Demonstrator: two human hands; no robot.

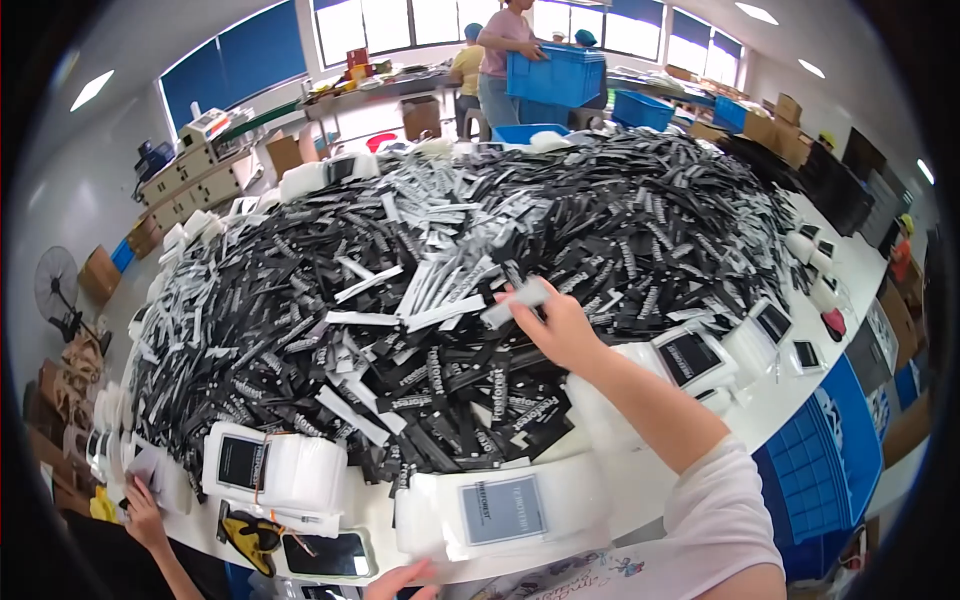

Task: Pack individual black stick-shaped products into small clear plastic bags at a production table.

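My right hand reaches over the pile and pinches a pale, blurred sachet between thumb and fingers. Beneath it spreads a large heap of slim stick sachets, black printed fronts mixed with silver-white backs. At the bottom edge, only part of my left hand shows, beside the lower edge of a stack of clear plastic bags with a dark printed panel; whether it grips anything is hidden. Left of that stack lies another bundle of bags, held by a rubber band.
A smartphone and a yellow-black tape dispenser lie at the white table's near edge. Another person's hand touches bags at left. More bag stacks and blue crates are at right. Behind, a person carries a blue crate.
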